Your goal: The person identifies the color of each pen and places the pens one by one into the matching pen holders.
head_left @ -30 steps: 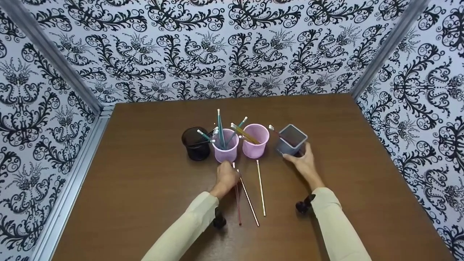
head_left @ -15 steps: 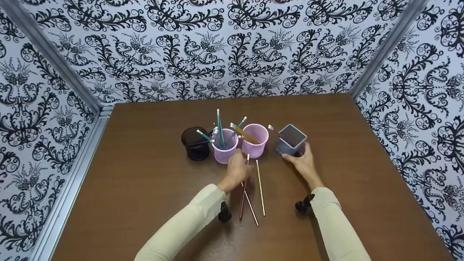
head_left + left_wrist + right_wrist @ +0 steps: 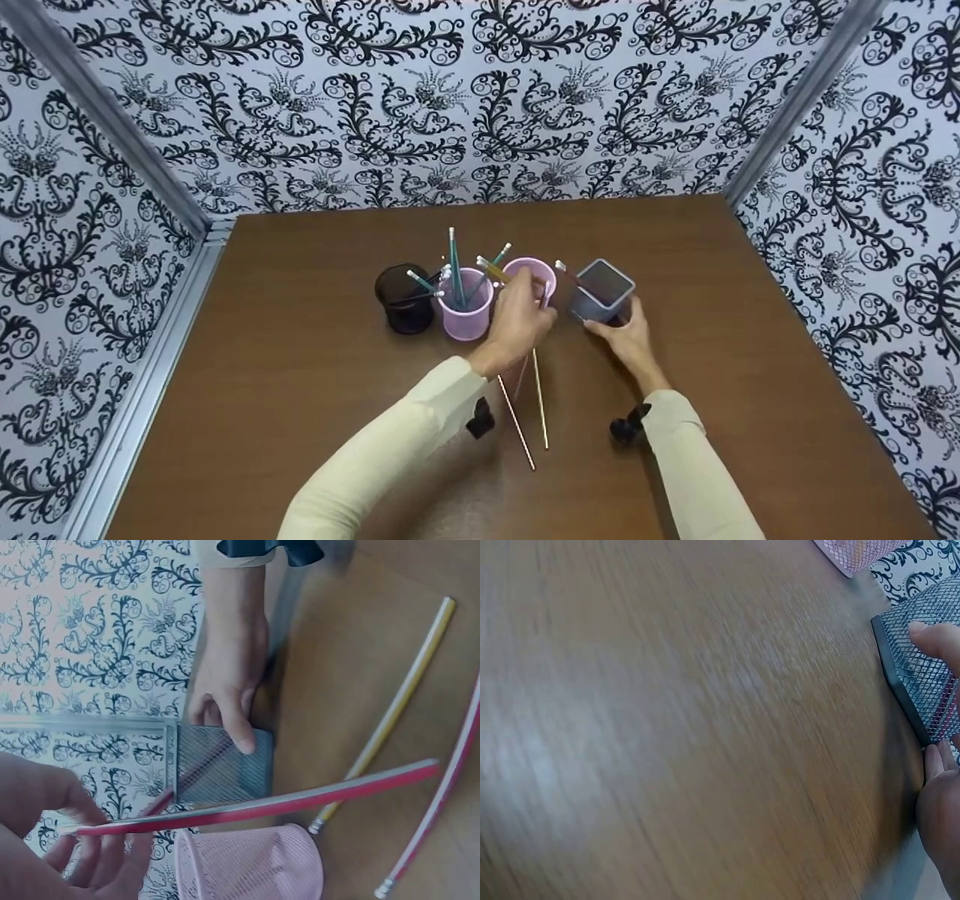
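Note:
My left hand (image 3: 519, 315) pinches a red pencil (image 3: 262, 807) near its eraser end, over the front of the right-hand pink mesh pencil cup (image 3: 534, 263). The pencil's other end slants down toward the tabletop. My right hand (image 3: 631, 339) grips the lower part of a grey square mesh pencil cup (image 3: 591, 306), thumb (image 3: 238, 724) on its side. One dark red pencil (image 3: 570, 274) leans inside that cup. In the right wrist view, fingertips (image 3: 934, 763) lie at the cup's dark base edge. Yellow pencils (image 3: 491, 270) stand in the right-hand pink cup, partly hidden by my left hand.
Left of these stand another pink mesh cup (image 3: 466, 324) with teal pencils and a black mesh cup (image 3: 409, 319) with dark and teal pencils. A yellow pencil (image 3: 541, 409) and a pinkish-red pencil (image 3: 517, 427) lie on the brown table (image 3: 300, 360). Patterned walls (image 3: 480, 105) enclose it.
My left hand has picked the red pencil up from the table and carried it right and away from me, over the right-hand pink cup. The right hand keeps its hold on the grey cup.

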{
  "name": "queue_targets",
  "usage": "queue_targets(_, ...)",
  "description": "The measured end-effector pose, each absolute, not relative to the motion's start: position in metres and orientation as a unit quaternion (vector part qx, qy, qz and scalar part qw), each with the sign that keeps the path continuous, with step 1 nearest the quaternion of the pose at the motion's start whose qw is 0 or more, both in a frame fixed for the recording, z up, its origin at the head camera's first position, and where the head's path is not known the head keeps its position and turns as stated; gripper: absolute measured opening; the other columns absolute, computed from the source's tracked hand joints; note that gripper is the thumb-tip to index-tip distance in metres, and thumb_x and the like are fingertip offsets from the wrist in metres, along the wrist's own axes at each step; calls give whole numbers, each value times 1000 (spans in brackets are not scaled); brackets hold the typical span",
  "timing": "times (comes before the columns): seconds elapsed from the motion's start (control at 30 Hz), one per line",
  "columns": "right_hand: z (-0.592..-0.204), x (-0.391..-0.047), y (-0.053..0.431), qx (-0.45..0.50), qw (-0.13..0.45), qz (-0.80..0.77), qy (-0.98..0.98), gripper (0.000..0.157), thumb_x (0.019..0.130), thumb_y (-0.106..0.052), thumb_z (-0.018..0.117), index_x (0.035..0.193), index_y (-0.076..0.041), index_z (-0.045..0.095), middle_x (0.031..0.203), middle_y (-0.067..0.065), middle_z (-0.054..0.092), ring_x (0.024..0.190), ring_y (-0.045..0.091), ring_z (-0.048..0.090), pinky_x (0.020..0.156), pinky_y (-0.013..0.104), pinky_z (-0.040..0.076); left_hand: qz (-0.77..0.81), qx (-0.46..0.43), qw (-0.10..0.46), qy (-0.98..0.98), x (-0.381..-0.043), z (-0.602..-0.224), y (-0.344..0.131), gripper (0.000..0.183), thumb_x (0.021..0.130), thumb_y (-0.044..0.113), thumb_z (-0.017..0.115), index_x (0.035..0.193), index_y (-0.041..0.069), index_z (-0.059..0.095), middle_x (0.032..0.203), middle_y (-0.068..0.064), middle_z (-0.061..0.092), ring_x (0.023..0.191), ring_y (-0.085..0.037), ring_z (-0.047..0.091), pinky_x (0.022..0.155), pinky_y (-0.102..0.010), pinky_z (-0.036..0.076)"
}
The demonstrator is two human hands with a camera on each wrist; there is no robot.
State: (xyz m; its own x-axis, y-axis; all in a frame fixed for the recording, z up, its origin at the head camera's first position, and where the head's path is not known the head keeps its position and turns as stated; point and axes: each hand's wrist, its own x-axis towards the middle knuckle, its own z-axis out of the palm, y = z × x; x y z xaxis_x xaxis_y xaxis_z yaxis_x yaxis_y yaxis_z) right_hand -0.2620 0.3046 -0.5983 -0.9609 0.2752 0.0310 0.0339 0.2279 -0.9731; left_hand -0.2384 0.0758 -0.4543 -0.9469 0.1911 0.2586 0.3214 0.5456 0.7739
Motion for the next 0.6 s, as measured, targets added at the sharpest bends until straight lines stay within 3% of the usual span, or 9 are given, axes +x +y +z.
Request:
queue_targets(0.3,-600,-262,306,-95,91,625,-770,91,76,-3,84,150,1,30,150,23,45,142,34,43,119,42,34,-555,-89,137,-815,-254,-442,99,31,78,-1,64,107,8,58,95,-6,68,86,-14,65,76,-21,53)
queue_targets(0.6,-602,-263,306,-86,100,635,-761,91,75,-3,85,149,2,31,147,23,48,138,32,46,117,42,36,-619,-50,186,-762,-271,-429,115,31,78,0,64,106,8,55,95,-7,65,86,-14,61,78,-20,52)
